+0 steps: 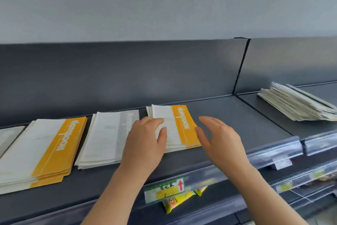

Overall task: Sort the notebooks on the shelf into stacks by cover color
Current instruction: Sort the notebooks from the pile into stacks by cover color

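Flanking the orange-banded stack (179, 126), both hands (145, 142) open, seemingly hovering.

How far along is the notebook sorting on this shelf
Done, it seems: an orange stack and a grey stack. In hand: the left hand rests on a second orange stack; the right hand hovers open beside it. Left: the loose pile at right.
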Motion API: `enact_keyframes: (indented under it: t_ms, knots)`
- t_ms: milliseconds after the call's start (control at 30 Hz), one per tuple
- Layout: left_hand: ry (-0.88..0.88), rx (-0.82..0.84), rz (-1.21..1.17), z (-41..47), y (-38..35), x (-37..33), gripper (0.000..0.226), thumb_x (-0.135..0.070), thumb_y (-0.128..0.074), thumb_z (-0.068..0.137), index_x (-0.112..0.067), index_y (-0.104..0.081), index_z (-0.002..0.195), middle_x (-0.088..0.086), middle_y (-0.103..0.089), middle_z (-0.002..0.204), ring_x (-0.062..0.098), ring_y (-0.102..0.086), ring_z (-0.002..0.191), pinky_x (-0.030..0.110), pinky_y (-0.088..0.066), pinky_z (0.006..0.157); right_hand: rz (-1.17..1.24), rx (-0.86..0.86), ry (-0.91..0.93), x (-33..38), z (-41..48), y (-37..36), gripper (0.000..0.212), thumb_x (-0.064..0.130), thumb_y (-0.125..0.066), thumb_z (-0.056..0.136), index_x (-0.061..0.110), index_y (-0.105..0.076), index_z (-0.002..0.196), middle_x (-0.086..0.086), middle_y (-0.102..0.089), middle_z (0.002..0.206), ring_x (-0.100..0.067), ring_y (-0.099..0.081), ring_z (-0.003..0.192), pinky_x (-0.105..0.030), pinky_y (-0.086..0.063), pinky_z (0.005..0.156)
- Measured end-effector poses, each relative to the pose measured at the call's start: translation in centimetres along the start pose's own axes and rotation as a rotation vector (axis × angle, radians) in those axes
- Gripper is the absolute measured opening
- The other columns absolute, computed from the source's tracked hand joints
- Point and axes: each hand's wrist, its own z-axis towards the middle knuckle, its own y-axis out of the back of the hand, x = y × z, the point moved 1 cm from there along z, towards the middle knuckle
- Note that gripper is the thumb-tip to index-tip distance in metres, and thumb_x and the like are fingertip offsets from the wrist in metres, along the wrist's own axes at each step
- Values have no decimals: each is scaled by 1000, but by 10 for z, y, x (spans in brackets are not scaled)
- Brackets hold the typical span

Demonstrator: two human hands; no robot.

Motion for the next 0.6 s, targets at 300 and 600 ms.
enact_keyframes:
  t_ms: [300, 600]
  knots:
    - [-47, -6, -89, 17, -102, -129, 28, -26, -54, 93, -18, -66, 117, -5, -64, 116, 14, -54, 109, 18, -36, 89, -61, -39, -100, -152, -1, 86, 40, 36, -50, 94, 20, -55, 131, 8, -54, 135, -11, -51, 123, -23, -38, 95]
    - [-76, 67, -124, 47, -178, -204, 30, -30, -51, 95, -21, -64, 120, -10, -61, 118, 10, -52, 109, 20, -40, 87, -28, -70, -209, -259, 19, 129, 38, 36, -49, 94, 23, -56, 129, 10, -57, 131, -11, -53, 118, -24, -40, 93]
